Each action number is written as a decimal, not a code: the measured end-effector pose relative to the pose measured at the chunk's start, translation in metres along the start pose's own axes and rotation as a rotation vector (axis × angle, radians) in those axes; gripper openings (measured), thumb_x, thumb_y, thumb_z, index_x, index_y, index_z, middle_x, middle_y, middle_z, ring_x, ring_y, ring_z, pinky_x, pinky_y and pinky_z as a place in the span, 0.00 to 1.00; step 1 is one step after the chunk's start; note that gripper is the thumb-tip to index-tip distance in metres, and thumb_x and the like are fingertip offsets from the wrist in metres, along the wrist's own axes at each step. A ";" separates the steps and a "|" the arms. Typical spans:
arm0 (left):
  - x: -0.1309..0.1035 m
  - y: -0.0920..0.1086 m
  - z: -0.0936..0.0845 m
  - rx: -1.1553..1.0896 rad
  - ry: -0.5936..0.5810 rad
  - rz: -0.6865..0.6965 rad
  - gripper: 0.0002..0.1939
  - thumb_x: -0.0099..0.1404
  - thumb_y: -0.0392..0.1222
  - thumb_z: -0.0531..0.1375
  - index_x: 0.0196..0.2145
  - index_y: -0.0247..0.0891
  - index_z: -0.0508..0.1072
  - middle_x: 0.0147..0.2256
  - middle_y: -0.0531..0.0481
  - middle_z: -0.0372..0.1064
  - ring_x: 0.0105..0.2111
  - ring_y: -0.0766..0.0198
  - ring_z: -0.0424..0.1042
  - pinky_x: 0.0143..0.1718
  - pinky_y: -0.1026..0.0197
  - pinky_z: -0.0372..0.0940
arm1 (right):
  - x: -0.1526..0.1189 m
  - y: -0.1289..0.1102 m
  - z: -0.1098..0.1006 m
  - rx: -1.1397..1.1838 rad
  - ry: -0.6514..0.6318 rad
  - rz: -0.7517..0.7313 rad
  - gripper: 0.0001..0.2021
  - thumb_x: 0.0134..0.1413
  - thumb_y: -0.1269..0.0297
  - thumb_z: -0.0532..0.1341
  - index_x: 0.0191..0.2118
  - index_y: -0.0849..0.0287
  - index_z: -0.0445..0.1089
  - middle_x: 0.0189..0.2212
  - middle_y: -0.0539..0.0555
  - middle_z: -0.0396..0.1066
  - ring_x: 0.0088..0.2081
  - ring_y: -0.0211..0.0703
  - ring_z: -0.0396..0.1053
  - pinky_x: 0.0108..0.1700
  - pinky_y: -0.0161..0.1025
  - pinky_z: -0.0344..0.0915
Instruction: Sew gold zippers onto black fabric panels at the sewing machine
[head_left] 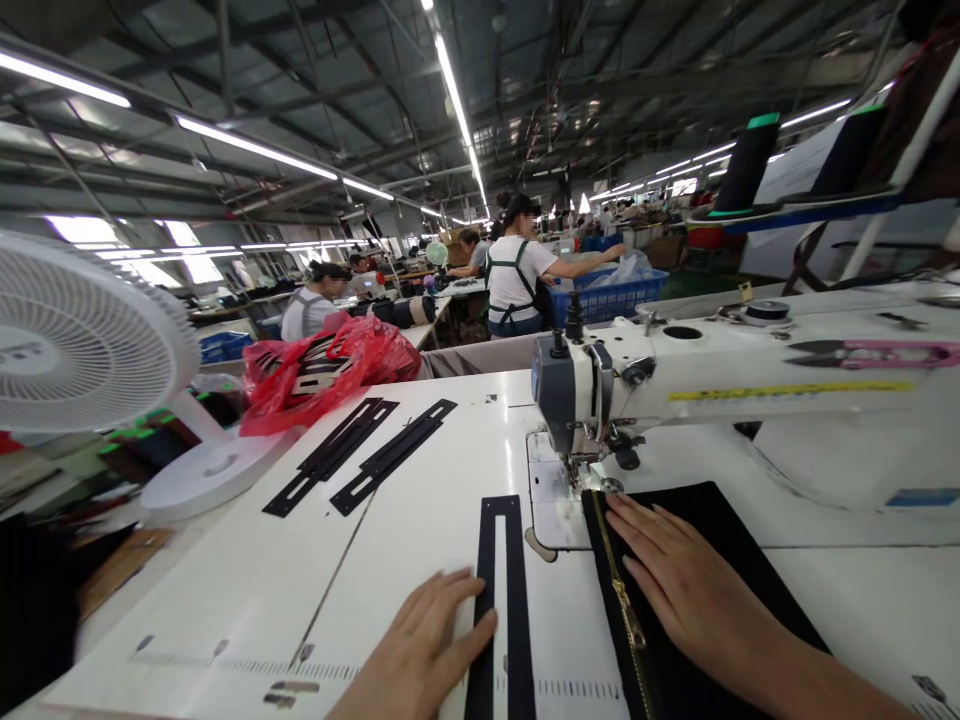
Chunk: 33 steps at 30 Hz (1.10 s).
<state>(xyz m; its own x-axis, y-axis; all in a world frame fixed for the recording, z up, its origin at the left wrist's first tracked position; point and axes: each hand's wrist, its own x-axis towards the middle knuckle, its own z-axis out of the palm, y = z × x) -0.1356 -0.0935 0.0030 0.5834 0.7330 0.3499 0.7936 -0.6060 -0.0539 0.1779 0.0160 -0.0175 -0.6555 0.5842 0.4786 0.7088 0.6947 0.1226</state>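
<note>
My left hand [427, 645] rests at the left edge of a black slotted strip [520, 640] on the white table, its fingertips touching the strip and its fingers apart. Spread flat, my right hand [686, 585] lies on black fabric [720, 520] beside a gold zipper [619, 590] with its pull toward me. The fabric's far edge reaches the presser foot of the sewing machine [600, 380]; the needle area is partly hidden. More black slotted strips lie overlapped in two groups [330, 455] further back on the left.
A white fan [217, 458] and a red plastic bag [337, 365] stand at the left. Pink-handled snips [870, 352] lie on the machine. Thread cones [746, 165] are at upper right. Behind, a person [517, 270] reaches over a blue basket [607, 295].
</note>
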 end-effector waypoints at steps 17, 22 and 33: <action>0.109 0.021 0.025 -0.201 0.289 0.059 0.18 0.69 0.33 0.46 0.54 0.32 0.62 0.52 0.37 0.65 0.54 0.57 0.63 0.52 0.54 0.64 | 0.000 -0.018 0.000 -0.007 0.030 -0.058 0.25 0.58 0.67 0.50 0.61 0.65 0.52 0.58 0.60 0.56 0.58 0.46 0.55 0.55 0.50 0.58; 0.123 0.039 0.042 -0.136 0.124 0.059 0.14 0.67 0.31 0.49 0.48 0.30 0.68 0.46 0.39 0.70 0.48 0.56 0.69 0.51 0.52 0.65 | -0.003 -0.017 0.003 0.032 0.042 -0.053 0.29 0.58 0.67 0.50 0.64 0.66 0.44 0.58 0.61 0.57 0.59 0.46 0.55 0.55 0.49 0.57; 0.119 0.029 0.040 -0.108 0.048 0.107 0.15 0.69 0.31 0.45 0.48 0.28 0.67 0.50 0.34 0.66 0.53 0.54 0.63 0.48 0.52 0.67 | 0.004 -0.028 -0.005 0.085 -0.027 0.048 0.29 0.55 0.72 0.51 0.63 0.57 0.48 0.59 0.58 0.56 0.59 0.49 0.53 0.57 0.52 0.52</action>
<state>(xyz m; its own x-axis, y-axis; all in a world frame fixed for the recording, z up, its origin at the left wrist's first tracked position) -0.0366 -0.0117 0.0059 0.6527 0.6486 0.3916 0.7029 -0.7113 0.0067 0.1570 -0.0027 -0.0147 -0.6285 0.6282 0.4586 0.7157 0.6980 0.0247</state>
